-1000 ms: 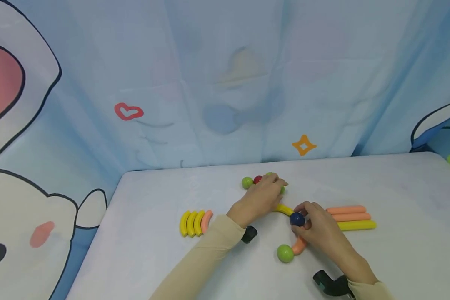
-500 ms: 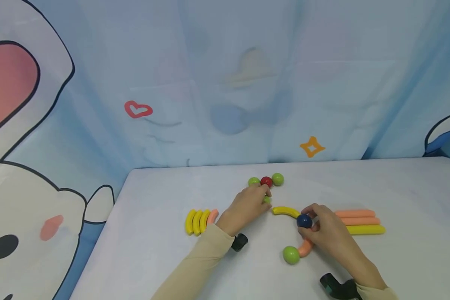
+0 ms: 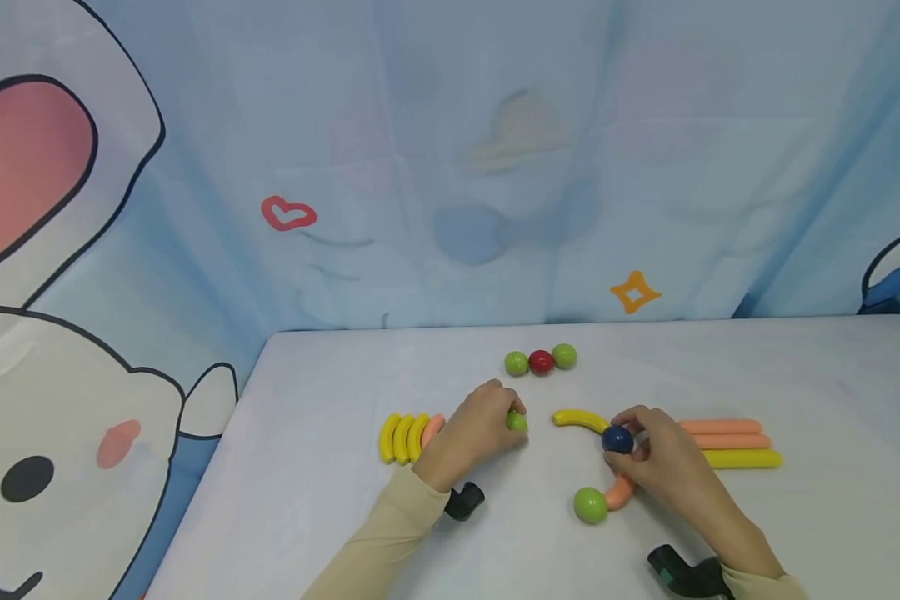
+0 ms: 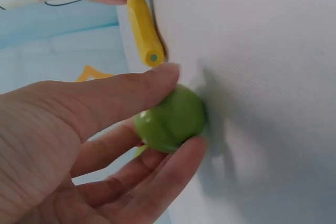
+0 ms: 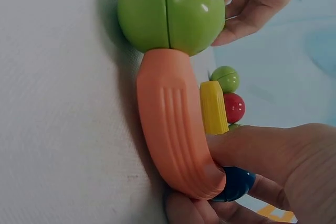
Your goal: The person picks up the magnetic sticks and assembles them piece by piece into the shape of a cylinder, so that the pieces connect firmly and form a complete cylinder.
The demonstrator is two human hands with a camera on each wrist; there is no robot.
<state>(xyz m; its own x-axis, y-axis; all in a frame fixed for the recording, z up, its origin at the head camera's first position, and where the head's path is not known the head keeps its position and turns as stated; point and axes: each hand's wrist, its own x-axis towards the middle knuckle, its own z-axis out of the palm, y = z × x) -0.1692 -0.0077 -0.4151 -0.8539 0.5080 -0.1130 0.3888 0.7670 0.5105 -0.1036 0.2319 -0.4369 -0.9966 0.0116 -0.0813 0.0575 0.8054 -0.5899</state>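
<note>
My left hand [image 3: 474, 433] pinches a green ball [image 3: 517, 422] [image 4: 170, 118] between thumb and fingers, low over the white table [image 3: 330, 500]. My right hand [image 3: 656, 458] grips a dark blue ball [image 3: 617, 439] [image 5: 234, 184] that joins a yellow curved stick [image 3: 579, 419] [image 4: 143, 31] and an orange curved stick [image 3: 618, 492] [image 5: 173, 129]. A second green ball [image 3: 590, 505] [image 5: 170, 11] caps the orange stick's near end. The green ball in my left hand sits a short way left of the yellow stick's free end.
A green, red and green row of balls [image 3: 541, 361] lies farther back. Three yellow curved sticks and an orange one [image 3: 408, 437] lie left of my left hand. Two orange straight sticks and a yellow one [image 3: 731, 442] lie on the right. A blue curtain [image 3: 450, 167] hangs behind the table.
My left hand has drawn back from the row of balls toward me, carrying a green ball down to the left of the yellow curved stick. The right hand stays on the blue ball.
</note>
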